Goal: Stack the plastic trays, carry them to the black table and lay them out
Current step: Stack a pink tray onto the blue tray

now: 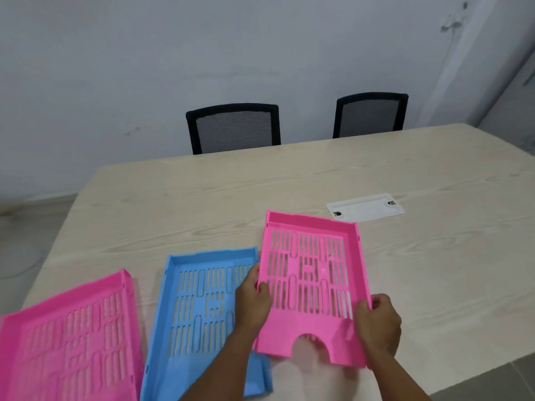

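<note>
Hands are gripping the pink slotted tray (pixel 311 287) by its long sides; left hand (pixel 252 299) is pinching the left wall w/ thumb over the rim, fingers tucked underneath; right hand (pixel 377 321) is pinching the right wall near the front, thumb inside the tray, fingers wrapping outside. Tray is tilting, its near end w/ the half-round cutout raised toward the camera, far end sitting low near the tabletop; can't tell if it's touching. Its left side is overlapping the right edge of the blue tray (pixel 202 308), which is lying flat on the light wood table (pixel 434 256) near the front edge. Second pink tray (pixel 72 337) is lying flat just beside the blue one, at the front left corner, running partly out of frame. White cable-port cover (pixel 365 207) is sitting flush in the tabletop beyond the held tray, toward the right. Two black mesh chairs (pixel 234 127) are standing along the far edge, against the pale wall (pixel 115 68).
</note>
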### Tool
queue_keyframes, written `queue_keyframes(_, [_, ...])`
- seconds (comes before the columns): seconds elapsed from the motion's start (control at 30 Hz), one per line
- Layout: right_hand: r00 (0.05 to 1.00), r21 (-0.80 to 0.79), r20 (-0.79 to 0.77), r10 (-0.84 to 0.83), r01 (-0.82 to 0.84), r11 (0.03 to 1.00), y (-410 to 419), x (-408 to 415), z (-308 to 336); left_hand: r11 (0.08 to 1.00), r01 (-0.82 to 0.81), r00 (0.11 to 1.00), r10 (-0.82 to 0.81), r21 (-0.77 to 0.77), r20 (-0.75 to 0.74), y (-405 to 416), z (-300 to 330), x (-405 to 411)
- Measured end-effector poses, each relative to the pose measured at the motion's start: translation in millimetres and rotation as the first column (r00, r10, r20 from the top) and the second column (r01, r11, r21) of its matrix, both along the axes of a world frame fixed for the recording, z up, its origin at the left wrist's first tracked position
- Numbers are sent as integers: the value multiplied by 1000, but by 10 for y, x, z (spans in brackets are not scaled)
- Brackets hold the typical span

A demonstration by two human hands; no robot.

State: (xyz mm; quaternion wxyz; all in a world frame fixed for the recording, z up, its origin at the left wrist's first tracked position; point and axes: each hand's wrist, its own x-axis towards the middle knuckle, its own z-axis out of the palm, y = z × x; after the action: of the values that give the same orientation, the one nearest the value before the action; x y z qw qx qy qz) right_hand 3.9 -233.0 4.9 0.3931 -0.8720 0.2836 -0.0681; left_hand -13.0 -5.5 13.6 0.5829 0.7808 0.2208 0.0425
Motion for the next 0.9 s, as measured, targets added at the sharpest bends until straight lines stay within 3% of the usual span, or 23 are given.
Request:
queue_keyframes(0.33, [926,11,-19,376,-376,927,1077,-6,-115,957,-257,966,257,138,21,1163,53,-541])
queue_keyframes(0.5, [860,15,-33,510,-510,860,1548,-109,-166,940,-330,944,331,84,-3,1587,-146,-898])
queue_keyframes(0.67, [823,35,-57,565,-564,825,1776,-218,-221,928,-359,930,364,95,-44,1806,-273,-1083])
queue_keyframes(0.9, [844,1,-58,532,-533,846,1806,-321,-272,939,-326,937,336,106,-91,1853,-345,-1155])
